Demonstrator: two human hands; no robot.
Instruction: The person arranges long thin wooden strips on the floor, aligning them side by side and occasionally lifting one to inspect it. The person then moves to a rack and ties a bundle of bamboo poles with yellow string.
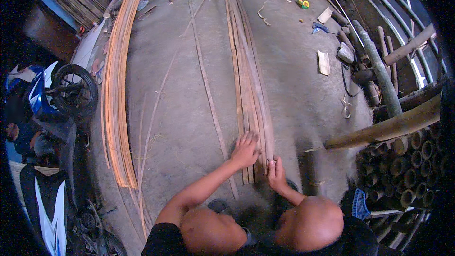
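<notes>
Long bamboo strips (246, 80) lie side by side on the concrete floor, running from in front of me toward the far end. My left hand (245, 150) rests on top of their near ends, palm down with the fingers stretched across them. Just to its right, my right hand (276, 174) is closed around the near end of the rightmost strip (268, 137), thumb uppermost. A thinner single strip (204, 73) lies to the left of this group. Farther left stretches a thicker bundle of orange-brown strips (118, 90).
A blue and white motorcycle (73, 90) stands at the left. Stacked bamboo tubes (410, 175) and a thick bamboo pole (388, 128) occupy the right. A blue tool (320, 28), a split bamboo piece (323, 62) and a grey lump (346, 53) lie at the far right.
</notes>
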